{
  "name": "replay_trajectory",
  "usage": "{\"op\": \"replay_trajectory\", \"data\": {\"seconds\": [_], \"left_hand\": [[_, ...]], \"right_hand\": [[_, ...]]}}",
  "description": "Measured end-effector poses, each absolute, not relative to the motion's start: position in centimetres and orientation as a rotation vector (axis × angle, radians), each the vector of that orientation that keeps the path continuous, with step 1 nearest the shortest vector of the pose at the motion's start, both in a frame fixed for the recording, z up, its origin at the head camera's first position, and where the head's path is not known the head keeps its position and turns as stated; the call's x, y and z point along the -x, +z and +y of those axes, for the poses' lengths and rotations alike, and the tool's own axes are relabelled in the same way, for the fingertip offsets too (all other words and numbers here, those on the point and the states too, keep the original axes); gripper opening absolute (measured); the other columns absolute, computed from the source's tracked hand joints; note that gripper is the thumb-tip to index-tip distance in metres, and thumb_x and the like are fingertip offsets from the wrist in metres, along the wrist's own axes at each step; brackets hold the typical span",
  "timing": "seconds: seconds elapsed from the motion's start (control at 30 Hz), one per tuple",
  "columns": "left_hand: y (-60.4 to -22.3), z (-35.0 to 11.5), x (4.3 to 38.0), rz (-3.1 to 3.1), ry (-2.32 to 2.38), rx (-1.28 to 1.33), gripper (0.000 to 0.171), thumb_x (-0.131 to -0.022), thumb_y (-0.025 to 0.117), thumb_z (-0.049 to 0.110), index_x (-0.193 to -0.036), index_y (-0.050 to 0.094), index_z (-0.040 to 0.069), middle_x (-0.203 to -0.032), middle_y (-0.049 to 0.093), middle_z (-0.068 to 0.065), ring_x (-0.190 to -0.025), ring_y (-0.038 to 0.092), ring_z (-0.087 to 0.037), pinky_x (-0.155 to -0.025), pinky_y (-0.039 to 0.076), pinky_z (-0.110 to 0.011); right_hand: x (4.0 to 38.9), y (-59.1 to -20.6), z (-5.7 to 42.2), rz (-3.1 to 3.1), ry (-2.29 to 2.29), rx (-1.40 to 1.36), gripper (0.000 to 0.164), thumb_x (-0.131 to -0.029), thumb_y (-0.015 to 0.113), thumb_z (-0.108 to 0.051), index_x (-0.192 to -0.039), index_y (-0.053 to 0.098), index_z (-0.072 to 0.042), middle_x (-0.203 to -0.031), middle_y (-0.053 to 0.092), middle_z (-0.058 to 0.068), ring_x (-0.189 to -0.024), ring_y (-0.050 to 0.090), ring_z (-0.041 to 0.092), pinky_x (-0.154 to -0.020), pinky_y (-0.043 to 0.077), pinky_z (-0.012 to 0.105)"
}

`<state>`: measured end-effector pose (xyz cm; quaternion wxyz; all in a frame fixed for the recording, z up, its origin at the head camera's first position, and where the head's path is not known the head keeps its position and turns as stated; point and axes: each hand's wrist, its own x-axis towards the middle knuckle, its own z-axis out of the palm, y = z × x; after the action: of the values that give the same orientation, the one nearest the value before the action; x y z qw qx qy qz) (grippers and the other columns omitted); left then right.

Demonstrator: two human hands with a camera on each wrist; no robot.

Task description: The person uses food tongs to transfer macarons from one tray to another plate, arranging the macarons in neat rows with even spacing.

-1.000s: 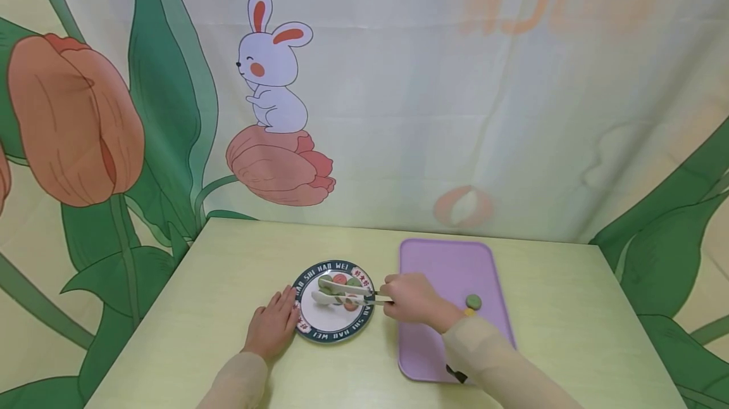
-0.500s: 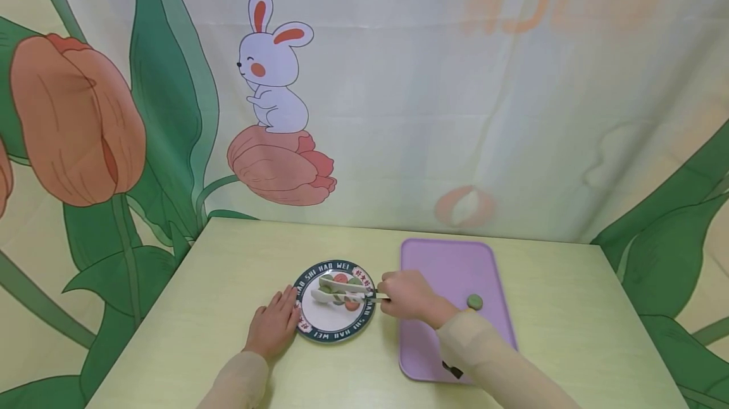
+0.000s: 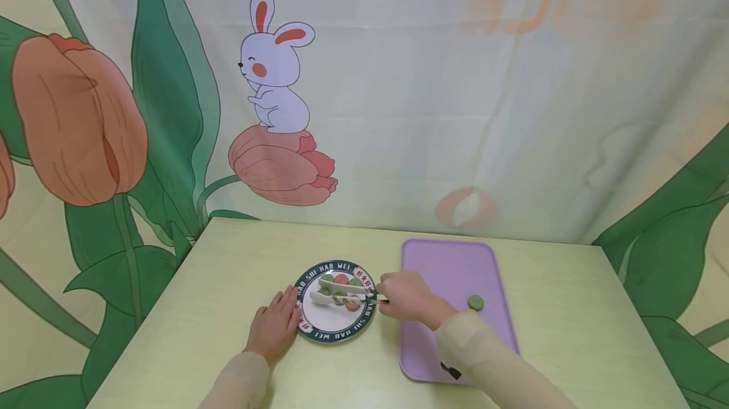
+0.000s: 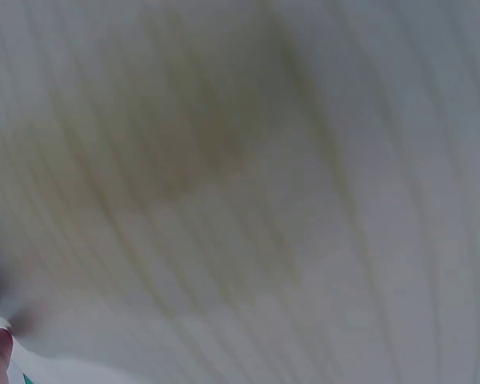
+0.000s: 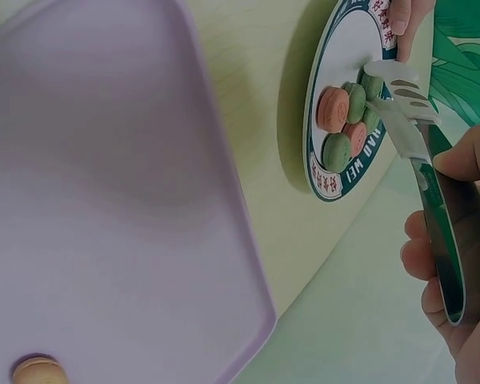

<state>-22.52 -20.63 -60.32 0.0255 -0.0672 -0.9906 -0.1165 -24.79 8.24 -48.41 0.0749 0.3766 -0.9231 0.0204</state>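
Observation:
My right hand (image 3: pixel 407 295) grips metal tongs (image 5: pixel 444 232) with white slotted tips. The tips reach over the round plate (image 3: pixel 336 335), white with a dark lettered rim. Several green and pink macarons (image 5: pixel 334 109) lie together on the plate. One green macaron (image 5: pixel 371 83) sits between the tong tips; whether they touch it I cannot tell. My left hand (image 3: pixel 273 327) lies flat at the plate's left edge, fingertips on the rim. In the left wrist view a blurred pale surface covers nearly everything, with a fingertip (image 4: pixel 0 346) in the lower left corner.
A purple tray (image 3: pixel 444 257) lies to the right of the plate, partly under my right forearm. It bears a green macaron (image 3: pixel 475 302) and a yellowish one (image 5: pixel 40 371). A small black piece (image 3: pixel 451 370) shows near its front edge. A printed curtain (image 3: pixel 387 111) hangs behind the table.
My right hand has shifted slightly left with the tongs. Between the tong tips more green shows now than before. My left hand stays at the plate's edge.

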Motion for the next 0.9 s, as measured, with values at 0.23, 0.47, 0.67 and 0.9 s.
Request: {"op": "replay_trajectory", "data": {"seconds": [0.23,0.47,0.67,0.9], "left_hand": [[-60.3,-20.6,22.4,-3.051,-0.359,0.216,0.052,-0.093,0.034,0.037,-0.138,0.032,0.010,-0.143,0.032,-0.007,-0.128,0.033,-0.031,-0.096,0.033,-0.051],[-60.3,-20.6,22.4,-3.049,-0.347,0.217,0.052,-0.093,0.034,0.037,-0.138,0.032,0.009,-0.142,0.033,-0.007,-0.128,0.034,-0.031,-0.096,0.033,-0.051],[-60.4,-20.7,22.4,-3.045,-0.347,0.223,0.052,-0.093,0.034,0.036,-0.138,0.031,0.009,-0.142,0.033,-0.007,-0.128,0.034,-0.031,-0.096,0.033,-0.051],[-60.4,-20.7,22.5,-3.014,-0.334,0.239,0.051,-0.093,0.035,0.036,-0.137,0.033,0.009,-0.141,0.035,-0.008,-0.126,0.036,-0.031,-0.094,0.035,-0.051]], "right_hand": [[24.7,-48.3,8.4,-2.776,0.053,-1.139,0.014,-0.066,0.059,-0.021,-0.055,0.051,-0.019,-0.056,0.038,-0.010,-0.045,0.029,0.005,-0.037,0.023,0.021],[24.5,-47.7,8.8,-2.752,0.048,-1.138,0.011,-0.064,0.058,-0.020,-0.056,0.051,-0.019,-0.057,0.042,-0.009,-0.045,0.031,0.007,-0.037,0.024,0.023],[24.6,-47.5,9.0,-2.758,0.035,-1.140,0.010,-0.065,0.058,-0.020,-0.057,0.052,-0.019,-0.058,0.042,-0.009,-0.046,0.032,0.007,-0.037,0.025,0.023],[24.1,-46.5,9.9,-2.726,0.026,-1.153,0.006,-0.061,0.058,-0.018,-0.058,0.054,-0.017,-0.057,0.042,-0.008,-0.044,0.031,0.008,-0.037,0.024,0.023]]}}
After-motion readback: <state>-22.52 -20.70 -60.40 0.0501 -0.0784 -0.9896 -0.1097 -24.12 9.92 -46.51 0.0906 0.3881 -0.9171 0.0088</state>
